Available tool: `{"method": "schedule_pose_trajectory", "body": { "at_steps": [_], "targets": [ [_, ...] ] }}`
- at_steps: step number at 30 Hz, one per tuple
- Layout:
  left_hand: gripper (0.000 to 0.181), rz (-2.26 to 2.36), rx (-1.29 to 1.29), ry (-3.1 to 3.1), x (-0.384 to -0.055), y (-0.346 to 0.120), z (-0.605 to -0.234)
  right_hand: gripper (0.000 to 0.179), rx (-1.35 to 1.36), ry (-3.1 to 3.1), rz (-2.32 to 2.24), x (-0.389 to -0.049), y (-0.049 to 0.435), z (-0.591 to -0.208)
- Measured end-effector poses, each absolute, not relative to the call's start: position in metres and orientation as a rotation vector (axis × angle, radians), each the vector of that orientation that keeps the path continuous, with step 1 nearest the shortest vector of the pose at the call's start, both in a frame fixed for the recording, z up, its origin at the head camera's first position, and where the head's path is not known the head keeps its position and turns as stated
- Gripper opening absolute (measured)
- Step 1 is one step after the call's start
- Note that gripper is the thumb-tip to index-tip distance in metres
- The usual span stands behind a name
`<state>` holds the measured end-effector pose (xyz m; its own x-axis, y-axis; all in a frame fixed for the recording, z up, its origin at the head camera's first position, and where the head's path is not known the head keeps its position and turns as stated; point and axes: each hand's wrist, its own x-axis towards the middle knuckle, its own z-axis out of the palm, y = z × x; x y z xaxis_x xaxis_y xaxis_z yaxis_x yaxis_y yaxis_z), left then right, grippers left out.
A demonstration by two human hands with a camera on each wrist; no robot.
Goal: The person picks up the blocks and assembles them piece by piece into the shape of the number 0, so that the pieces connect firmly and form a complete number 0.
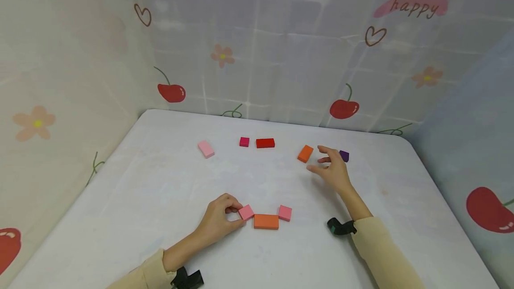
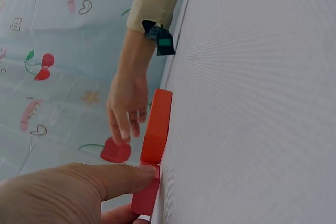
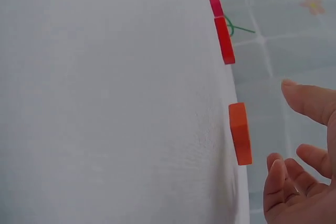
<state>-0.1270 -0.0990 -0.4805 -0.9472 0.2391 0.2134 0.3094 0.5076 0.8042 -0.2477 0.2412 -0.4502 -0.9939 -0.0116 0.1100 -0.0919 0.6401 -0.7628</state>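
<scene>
My left hand point(image 1: 220, 218) pinches a pink block point(image 1: 246, 212) between thumb and fingers on the white table. That block's corner meets the left end of an orange block point(image 1: 267, 221). A second pink block point(image 1: 285, 213) sits at the orange block's right end. In the left wrist view, my thumb lies on the held pink block point(image 2: 145, 198), beside the orange block point(image 2: 157, 127). Farther back, my right hand point(image 1: 332, 168) hovers with thumb and fingers spread, holding nothing. Just left of its fingertips lies another orange block point(image 1: 305, 153), also in the right wrist view.
Along the back of the table point(image 1: 168, 177) lie a light pink block point(image 1: 206, 149), a magenta block point(image 1: 244, 142) and a red block point(image 1: 265, 143). A purple block point(image 1: 344, 155) is partly hidden behind my right hand. Printed curtains point(image 1: 281, 57) enclose the table.
</scene>
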Motion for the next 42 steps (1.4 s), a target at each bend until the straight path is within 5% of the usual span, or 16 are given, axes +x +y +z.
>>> {"method": "schedule_pose_trajectory", "body": {
  "at_steps": [11,42],
  "targets": [
    [0.026,-1.436,-0.497,-2.658,-0.126,-0.099,-0.481,0.074,-0.09,-2.807,1.389,-0.284,0.242,-0.464],
    [0.026,-1.435,-0.499,-2.651,-0.127,-0.1,-0.483,0.065,-0.077,-2.809,1.27,-0.289,0.235,-0.477]
  ]
}}
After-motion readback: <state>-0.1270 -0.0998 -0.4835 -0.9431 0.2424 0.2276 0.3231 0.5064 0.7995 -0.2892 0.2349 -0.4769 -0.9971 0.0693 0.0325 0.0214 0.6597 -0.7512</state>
